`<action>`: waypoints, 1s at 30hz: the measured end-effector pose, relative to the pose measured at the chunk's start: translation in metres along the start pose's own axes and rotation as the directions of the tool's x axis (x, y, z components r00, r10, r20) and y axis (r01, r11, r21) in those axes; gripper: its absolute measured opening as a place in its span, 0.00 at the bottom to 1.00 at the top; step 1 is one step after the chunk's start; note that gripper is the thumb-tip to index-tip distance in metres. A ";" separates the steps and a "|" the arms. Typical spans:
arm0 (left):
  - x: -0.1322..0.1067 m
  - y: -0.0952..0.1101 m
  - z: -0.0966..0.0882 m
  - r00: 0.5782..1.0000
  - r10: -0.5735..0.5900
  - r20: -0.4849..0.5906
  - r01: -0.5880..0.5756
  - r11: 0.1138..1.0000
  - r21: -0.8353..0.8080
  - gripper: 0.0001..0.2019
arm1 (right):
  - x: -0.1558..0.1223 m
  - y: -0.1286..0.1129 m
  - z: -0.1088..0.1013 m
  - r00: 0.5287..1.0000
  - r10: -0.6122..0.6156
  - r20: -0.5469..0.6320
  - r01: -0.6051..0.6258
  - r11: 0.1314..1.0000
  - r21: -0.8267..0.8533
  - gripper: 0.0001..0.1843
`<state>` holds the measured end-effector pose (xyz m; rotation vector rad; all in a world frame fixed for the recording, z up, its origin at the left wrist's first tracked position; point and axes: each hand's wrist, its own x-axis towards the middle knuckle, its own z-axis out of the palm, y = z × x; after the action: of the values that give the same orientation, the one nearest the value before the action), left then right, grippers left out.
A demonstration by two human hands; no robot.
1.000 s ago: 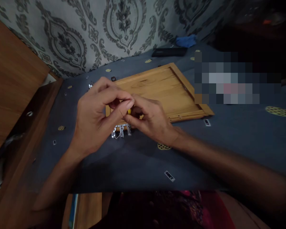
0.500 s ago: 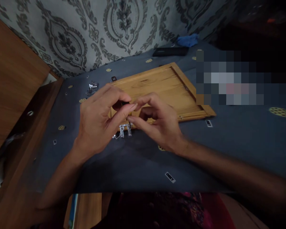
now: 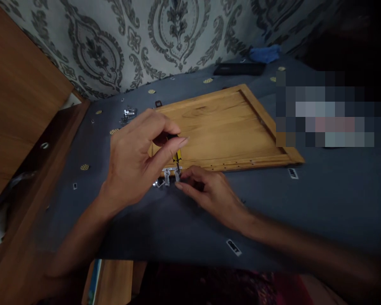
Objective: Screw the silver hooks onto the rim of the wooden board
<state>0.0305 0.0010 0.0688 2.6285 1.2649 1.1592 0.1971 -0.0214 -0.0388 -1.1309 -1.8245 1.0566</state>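
In the head view, my left hand [image 3: 136, 152] is closed around a small screwdriver [image 3: 177, 156] with a yellow and black handle. Its shaft points down at a metal hinge [image 3: 167, 177] on the near edge of a framed wooden panel [image 3: 216, 123], at the panel's left end. The tip meets the right part of the hinge, though the exact contact is too small to make out. My right hand [image 3: 214, 190] is lower, its thumb and forefinger pinched at the hinge's right side. The panel lies flat on the table, small holes along its near rail.
More small metal hardware [image 3: 128, 114] lies left of the panel on the dark patterned tablecloth [image 3: 260, 224]. A black case-like object [image 3: 239, 69] and a blue cloth [image 3: 265, 53] lie at the back by the patterned curtain [image 3: 178, 34]. A wooden cabinet [image 3: 25, 63] stands at left.
My right hand has moved down from my left fingertips to the hinge. More of the screwdriver now shows below my left hand. The view has shifted slightly.
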 end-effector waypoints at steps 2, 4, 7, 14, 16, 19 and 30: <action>0.000 -0.001 0.000 1.000 -0.003 0.004 0.003 1.000 0.003 0.04 | -0.001 0.002 -0.001 0.998 -0.060 -0.003 0.059 0.994 -0.096 0.05; 0.001 -0.001 -0.001 1.000 0.004 0.002 -0.005 1.000 0.012 0.04 | -0.003 0.007 -0.004 0.983 -0.183 0.001 0.176 0.949 -0.261 0.07; 0.001 -0.001 -0.002 1.000 0.012 0.001 -0.012 0.999 0.039 0.04 | -0.003 0.014 -0.011 0.936 -0.349 0.039 0.318 0.795 -0.517 0.13; 0.001 -0.003 -0.003 1.000 0.009 0.012 -0.010 0.999 0.034 0.05 | 0.002 0.013 -0.019 0.879 -0.446 0.168 0.401 0.501 -0.767 0.15; 0.001 -0.003 -0.002 1.000 0.001 0.011 -0.001 1.000 0.028 0.05 | 0.003 0.011 -0.018 0.882 -0.428 0.198 0.408 0.482 -0.776 0.14; 0.001 -0.004 -0.001 1.000 -0.011 0.006 0.011 0.999 0.036 0.04 | 0.003 0.010 -0.017 0.897 -0.369 0.242 0.406 0.477 -0.779 0.14; -0.002 -0.006 0.002 0.992 0.126 0.007 -0.125 0.981 0.150 0.03 | 0.002 0.010 -0.015 0.891 -0.319 0.323 0.422 0.319 -0.849 0.13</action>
<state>0.0270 0.0043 0.0638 2.8543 1.2506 1.1252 0.2130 -0.0130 -0.0414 -1.0845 -2.6708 -0.3219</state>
